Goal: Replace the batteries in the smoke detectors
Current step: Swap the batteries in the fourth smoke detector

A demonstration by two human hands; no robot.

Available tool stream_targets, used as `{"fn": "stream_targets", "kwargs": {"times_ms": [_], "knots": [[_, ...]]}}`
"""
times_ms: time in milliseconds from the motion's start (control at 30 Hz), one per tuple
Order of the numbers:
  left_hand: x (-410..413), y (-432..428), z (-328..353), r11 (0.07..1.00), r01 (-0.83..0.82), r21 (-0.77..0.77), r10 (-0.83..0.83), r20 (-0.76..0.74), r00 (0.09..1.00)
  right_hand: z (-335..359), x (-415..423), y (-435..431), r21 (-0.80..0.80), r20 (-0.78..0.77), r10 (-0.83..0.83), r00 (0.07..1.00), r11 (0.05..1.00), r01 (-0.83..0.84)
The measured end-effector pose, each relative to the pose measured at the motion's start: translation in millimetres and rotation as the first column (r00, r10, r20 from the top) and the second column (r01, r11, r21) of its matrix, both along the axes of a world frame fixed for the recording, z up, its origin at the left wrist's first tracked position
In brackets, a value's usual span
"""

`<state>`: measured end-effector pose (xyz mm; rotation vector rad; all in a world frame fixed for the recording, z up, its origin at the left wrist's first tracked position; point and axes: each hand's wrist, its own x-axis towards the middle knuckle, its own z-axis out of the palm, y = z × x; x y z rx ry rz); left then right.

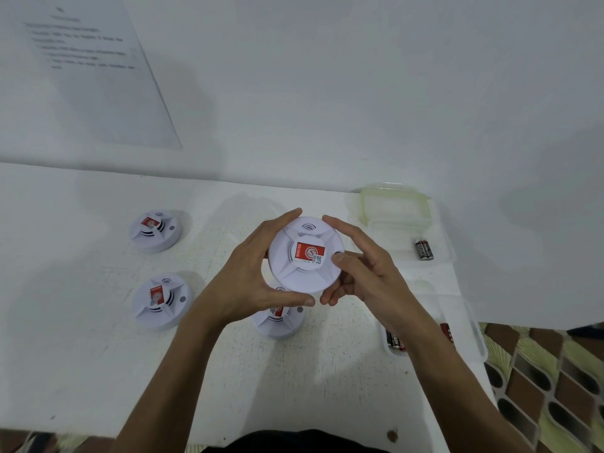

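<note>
I hold a round white smoke detector (305, 256) with a red label above the table, face up. My left hand (251, 276) grips its left rim, fingers over the top and thumb under the bottom edge. My right hand (362, 266) grips its right rim, thumb on the face. Three more white detectors rest on the table: one at the far left (155, 231), one at the near left (161, 300), and one (277, 322) partly hidden under my hands. Black and red batteries lie in a clear tray (424, 250) and in a nearer clear tray (395, 341).
A white table (81, 354) stands against a white wall with a printed sheet (88, 70) taped to it. A clear container with a greenish rim (394, 204) sits at the back right. Patterned flooring (549, 387) shows past the table's right edge.
</note>
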<state>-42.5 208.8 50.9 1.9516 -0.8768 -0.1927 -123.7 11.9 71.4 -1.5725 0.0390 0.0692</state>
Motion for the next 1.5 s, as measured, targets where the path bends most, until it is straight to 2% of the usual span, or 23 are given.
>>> {"fn": "stream_targets", "kwargs": {"times_ms": [333,1500], "knots": [[-1,4,2,0.999,-0.022,-0.038,0.02,-0.058,0.998,3,-2,-3,-0.036,-0.053,0.116,0.992,0.992,-0.118],[-3,4,-1,0.999,-0.022,-0.024,0.02,-0.074,0.997,-9,-2,-7,-0.198,-0.041,0.118,0.992,0.972,-0.124]]}}
